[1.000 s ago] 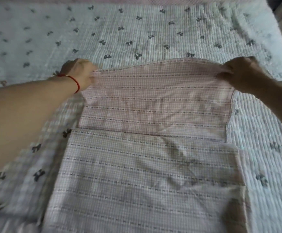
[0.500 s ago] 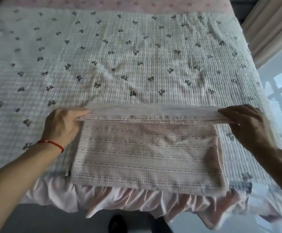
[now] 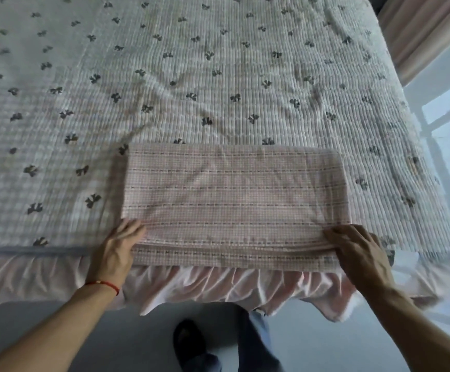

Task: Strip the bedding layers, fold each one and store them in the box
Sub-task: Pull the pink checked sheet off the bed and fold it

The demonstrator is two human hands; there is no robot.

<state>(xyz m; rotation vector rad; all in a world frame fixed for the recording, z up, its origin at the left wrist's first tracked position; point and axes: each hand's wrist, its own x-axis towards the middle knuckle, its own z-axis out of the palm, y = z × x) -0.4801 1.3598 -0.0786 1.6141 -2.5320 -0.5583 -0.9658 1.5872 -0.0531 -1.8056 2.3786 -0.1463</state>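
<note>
Both arms reach forward from the lower corners of the view, bare to the wrists. The left hand (image 3: 116, 251) lies palm down, fingers together and pointing forward and a little to the right, flat and not closed around anything. A thin red string is tied around the left wrist. The right hand (image 3: 358, 251) is also palm down, its fingers bent a little and pointing to the left, the knuckles raised. The two hands are well apart, at about the same height.
</note>
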